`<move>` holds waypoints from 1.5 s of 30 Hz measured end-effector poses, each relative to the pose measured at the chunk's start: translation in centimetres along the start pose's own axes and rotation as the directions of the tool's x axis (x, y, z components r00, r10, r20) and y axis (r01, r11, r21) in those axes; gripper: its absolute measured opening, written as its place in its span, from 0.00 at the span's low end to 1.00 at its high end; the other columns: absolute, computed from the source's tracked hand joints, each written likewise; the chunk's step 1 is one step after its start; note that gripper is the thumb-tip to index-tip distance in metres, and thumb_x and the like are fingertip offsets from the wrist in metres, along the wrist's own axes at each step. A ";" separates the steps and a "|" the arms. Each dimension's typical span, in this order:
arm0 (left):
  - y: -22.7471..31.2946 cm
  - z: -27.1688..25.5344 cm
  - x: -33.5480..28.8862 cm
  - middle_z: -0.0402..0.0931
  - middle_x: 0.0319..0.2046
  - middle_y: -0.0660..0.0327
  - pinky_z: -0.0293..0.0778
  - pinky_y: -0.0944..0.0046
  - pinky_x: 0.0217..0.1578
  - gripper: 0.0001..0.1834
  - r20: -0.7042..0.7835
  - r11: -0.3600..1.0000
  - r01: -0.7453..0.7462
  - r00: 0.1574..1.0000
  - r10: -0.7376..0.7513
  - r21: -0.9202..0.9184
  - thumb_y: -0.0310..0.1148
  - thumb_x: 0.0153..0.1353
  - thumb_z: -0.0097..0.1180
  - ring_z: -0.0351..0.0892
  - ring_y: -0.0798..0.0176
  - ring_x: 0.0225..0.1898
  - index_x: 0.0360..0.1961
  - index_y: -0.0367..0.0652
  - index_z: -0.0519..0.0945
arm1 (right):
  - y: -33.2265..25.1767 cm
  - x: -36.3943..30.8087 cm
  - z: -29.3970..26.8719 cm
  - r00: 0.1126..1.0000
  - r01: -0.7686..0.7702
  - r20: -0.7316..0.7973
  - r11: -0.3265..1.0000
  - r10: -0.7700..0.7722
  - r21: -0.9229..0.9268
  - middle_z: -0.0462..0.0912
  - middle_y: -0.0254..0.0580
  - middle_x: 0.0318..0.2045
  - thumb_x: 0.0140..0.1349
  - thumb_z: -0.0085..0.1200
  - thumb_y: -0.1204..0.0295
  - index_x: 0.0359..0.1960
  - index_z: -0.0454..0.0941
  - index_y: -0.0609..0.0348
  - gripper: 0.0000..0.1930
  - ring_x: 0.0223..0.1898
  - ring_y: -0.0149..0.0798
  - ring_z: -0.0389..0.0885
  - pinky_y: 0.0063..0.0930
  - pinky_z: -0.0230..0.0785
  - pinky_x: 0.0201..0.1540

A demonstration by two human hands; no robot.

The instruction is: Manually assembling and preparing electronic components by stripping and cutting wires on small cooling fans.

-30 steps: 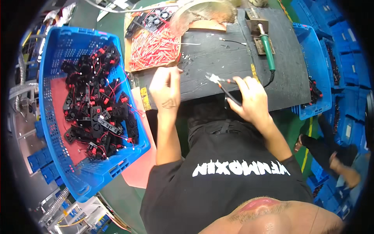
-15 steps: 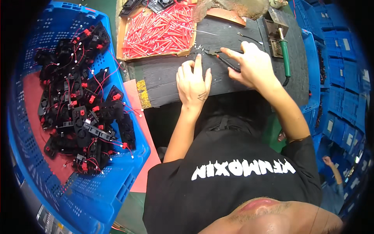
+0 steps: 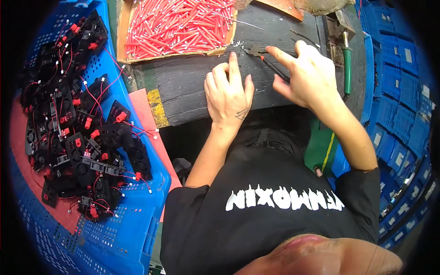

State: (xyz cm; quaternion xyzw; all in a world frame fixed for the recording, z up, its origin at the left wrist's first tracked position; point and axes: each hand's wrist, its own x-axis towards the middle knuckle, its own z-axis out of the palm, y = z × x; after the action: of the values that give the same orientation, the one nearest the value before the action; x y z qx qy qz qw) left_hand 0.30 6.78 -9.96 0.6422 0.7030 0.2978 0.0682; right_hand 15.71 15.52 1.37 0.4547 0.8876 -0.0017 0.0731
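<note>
Leftmost: blue crate (image 3: 158, 188), its left side lost in the dark lens rim. Black plastic parts (image 3: 78, 160) heaped inside, too tangled to trace each red lead. Pink sheet (image 3: 149, 114) along the crate's right side, partly covered by it.

Next right: carton (image 3: 176, 58) of red tubes (image 3: 178, 30) on the counter (image 3: 192, 87), far side cut off by the frame. It bounds the space to the left and far of your left hand (image 3: 225, 94). That hand: grip loose, thumb apart, index stretched to just beside the carton's near right corner; nothing seen held. Cannot tell whether the fingertip pins anything. White scraps (image 3: 237, 43) near it.

Pliers (image 3: 273, 68) between your hands, head pointing left toward that fingertip; right hand (image 3: 316, 78) grip closed round the handles, whose near ends your fingers hide. Whether the jaws meet is hard to make out.

Right: your forearm blocks the counter's near right part. Green-handled soldering iron (image 3: 347, 71) beyond the hand. Rightmost: blue bins (image 3: 403, 91), contents unclear.
</note>
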 end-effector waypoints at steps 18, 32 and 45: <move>-0.1 -0.2 0.3 0.77 0.38 0.52 0.77 0.54 0.43 0.22 -0.183 0.995 -0.075 0.981 0.064 -0.057 0.25 0.59 0.64 0.80 0.50 0.39 0.56 0.34 0.79 | 1.6 -3.5 9.4 0.913 0.034 -0.395 0.945 0.103 0.325 0.74 0.38 0.31 0.50 0.68 0.59 0.63 0.80 0.27 0.33 0.33 0.40 0.80 0.34 0.77 0.33; 0.7 3.5 4.5 0.85 0.27 0.56 0.80 0.56 0.31 0.08 -0.286 0.999 0.034 0.958 -0.035 -0.011 0.35 0.65 0.64 0.86 0.50 0.29 0.42 0.45 0.84 | 3.1 -6.5 5.7 0.915 -0.147 -0.321 0.944 0.243 0.296 0.72 0.37 0.30 0.50 0.68 0.58 0.63 0.80 0.29 0.32 0.32 0.41 0.78 0.36 0.75 0.32; 0.5 4.4 4.5 0.85 0.27 0.57 0.80 0.54 0.29 0.06 -0.289 0.997 0.043 0.957 -0.024 0.060 0.34 0.68 0.60 0.86 0.51 0.28 0.37 0.44 0.80 | 2.6 -4.9 6.0 0.896 -0.106 -0.373 0.931 0.242 0.349 0.72 0.37 0.30 0.52 0.68 0.57 0.62 0.80 0.27 0.31 0.32 0.42 0.79 0.38 0.76 0.33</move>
State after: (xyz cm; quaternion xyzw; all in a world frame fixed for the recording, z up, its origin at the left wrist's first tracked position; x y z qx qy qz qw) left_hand 2.11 12.47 -12.03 0.5819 0.7257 0.3636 -0.0508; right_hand 21.42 12.72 -3.74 0.5292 0.8259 -0.0434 -0.1895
